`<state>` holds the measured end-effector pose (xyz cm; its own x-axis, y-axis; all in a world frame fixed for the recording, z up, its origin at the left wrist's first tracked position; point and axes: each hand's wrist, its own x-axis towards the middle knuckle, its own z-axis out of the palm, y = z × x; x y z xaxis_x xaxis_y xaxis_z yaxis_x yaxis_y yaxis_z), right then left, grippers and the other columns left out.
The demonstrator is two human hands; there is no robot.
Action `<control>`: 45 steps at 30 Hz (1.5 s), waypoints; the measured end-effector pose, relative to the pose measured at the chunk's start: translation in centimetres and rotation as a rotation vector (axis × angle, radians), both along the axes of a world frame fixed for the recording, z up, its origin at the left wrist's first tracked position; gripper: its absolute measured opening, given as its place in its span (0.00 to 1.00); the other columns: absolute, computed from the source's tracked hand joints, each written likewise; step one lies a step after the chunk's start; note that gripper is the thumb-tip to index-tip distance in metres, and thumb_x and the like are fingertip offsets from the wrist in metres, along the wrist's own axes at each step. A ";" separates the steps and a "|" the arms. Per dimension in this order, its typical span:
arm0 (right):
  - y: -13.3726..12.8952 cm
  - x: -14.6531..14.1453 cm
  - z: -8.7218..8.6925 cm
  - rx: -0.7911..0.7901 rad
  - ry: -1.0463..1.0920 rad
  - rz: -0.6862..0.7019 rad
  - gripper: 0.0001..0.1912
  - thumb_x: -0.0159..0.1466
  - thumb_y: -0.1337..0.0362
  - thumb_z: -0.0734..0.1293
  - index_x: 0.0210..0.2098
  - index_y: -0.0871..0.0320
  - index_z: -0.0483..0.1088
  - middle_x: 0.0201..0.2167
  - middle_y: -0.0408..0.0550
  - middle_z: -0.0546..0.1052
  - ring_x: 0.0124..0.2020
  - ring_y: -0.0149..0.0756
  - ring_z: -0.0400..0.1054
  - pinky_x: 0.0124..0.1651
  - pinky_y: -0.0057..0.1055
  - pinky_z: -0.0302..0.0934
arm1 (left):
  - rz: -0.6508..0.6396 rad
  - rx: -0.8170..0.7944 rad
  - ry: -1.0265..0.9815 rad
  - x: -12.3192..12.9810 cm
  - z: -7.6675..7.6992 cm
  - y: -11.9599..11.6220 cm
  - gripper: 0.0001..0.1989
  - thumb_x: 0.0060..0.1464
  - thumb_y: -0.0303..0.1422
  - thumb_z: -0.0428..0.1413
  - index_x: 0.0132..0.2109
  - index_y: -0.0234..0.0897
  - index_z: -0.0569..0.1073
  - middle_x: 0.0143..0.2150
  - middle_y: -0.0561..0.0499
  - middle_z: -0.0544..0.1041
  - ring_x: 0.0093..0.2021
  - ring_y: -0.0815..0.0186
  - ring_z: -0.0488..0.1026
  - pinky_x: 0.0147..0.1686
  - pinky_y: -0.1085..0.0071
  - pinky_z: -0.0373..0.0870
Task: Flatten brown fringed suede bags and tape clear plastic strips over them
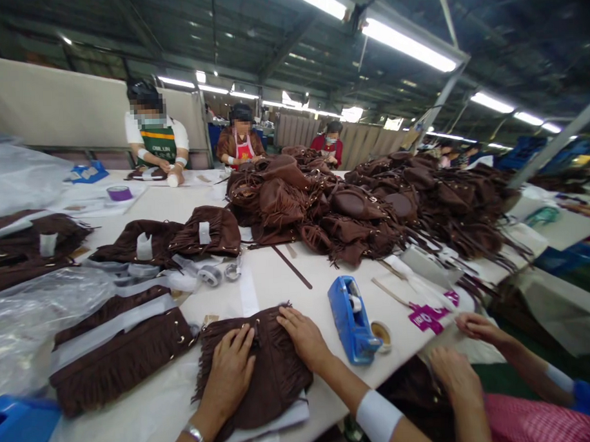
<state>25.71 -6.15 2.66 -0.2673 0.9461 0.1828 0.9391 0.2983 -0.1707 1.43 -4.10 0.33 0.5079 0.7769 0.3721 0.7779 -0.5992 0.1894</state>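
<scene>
A dark brown fringed bag [271, 383] lies flat on the table in front of me, with white paper [282, 420] showing under its lower edge. My left hand [232, 364] rests on the bag's left part, fingers stretched out. Across its upper right edge lies my right hand [303, 337], fingers extended and a little spread. Both palms face down on the fringed surface, and neither hand grips it visibly. Just right of my right hand stands a blue tape dispenser [353, 325], with a roll of tape [381, 336] beside it. Left of the bag is another fringed bag [120, 349] with a pale wrap.
A big heap of brown bags [333, 207] covers the table's middle and right. Wrapped bags [203, 234] and clear plastic [47, 320] lie left. At lower right, a co-worker's hands [457, 370] are close to my right arm. Several people sit across the table.
</scene>
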 end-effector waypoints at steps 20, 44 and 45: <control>-1.6 1.3 4.8 0.007 -0.112 -0.283 0.15 0.62 0.81 0.59 0.42 0.61 0.70 0.44 0.59 0.72 0.46 0.45 0.66 0.47 0.39 0.62 | -0.015 -0.077 -0.080 -0.1 0.4 0.1 0.18 0.62 0.34 0.52 0.58 0.42 0.68 0.62 0.48 0.70 0.61 0.56 0.63 0.57 0.55 0.63; 1.4 -7.0 0.1 0.115 0.271 -0.219 0.17 0.63 0.76 0.62 0.50 0.57 0.66 0.51 0.51 0.69 0.52 0.42 0.61 0.57 0.41 0.60 | -0.032 0.085 0.246 1.5 2.7 0.9 0.10 0.59 0.24 0.49 0.40 0.36 0.75 0.39 0.43 0.75 0.41 0.55 0.70 0.43 0.57 0.66; 1.4 -7.0 0.1 0.112 0.267 -0.221 0.17 0.63 0.76 0.62 0.50 0.57 0.66 0.51 0.51 0.69 0.51 0.42 0.61 0.57 0.41 0.60 | -0.036 0.089 0.247 1.4 2.6 0.9 0.10 0.59 0.23 0.49 0.39 0.35 0.75 0.38 0.43 0.75 0.41 0.55 0.70 0.44 0.56 0.67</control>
<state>18.72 -4.75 2.75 0.0125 0.9458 0.3245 0.9096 0.1240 -0.3965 2.86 -3.23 2.92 0.6186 0.7266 0.2991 0.7718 -0.6332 -0.0581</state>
